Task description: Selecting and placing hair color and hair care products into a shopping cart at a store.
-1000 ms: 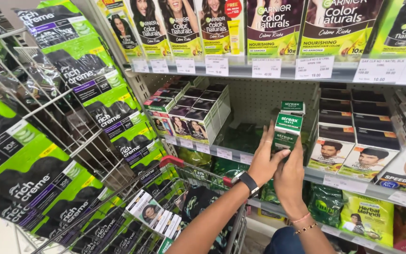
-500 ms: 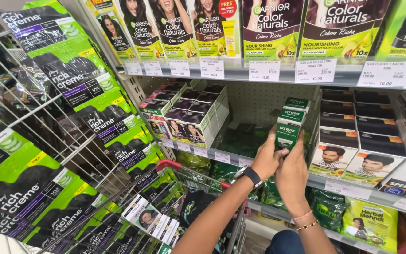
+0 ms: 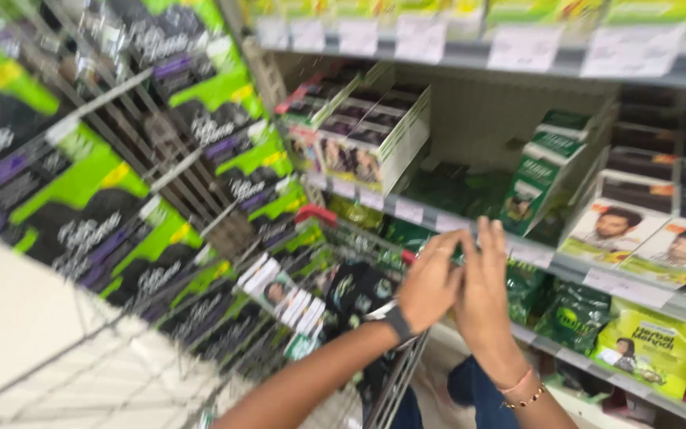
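The view is motion-blurred. My left hand [image 3: 429,280], with a dark watch on the wrist, and my right hand [image 3: 482,290], with bracelets on the wrist, are side by side and touching, fingers stretched out, with nothing in them. They hover in front of the lower shelf edge [image 3: 565,266]. Up and to the right, a leaning row of green boxes [image 3: 540,171] stands on that shelf, apart from both hands.
A wire cart [image 3: 200,199] on the left holds several green-and-black boxes. Boxes with portrait pictures [image 3: 367,139] sit on the shelf at left, more [image 3: 645,230] at right. Green pouches [image 3: 649,345] fill the shelf below. Price tags [image 3: 526,48] line the top shelf.
Both hands have let go of the green box, which stays in the row on the shelf, and dropped down and left. The camera has swung down and moved closer.
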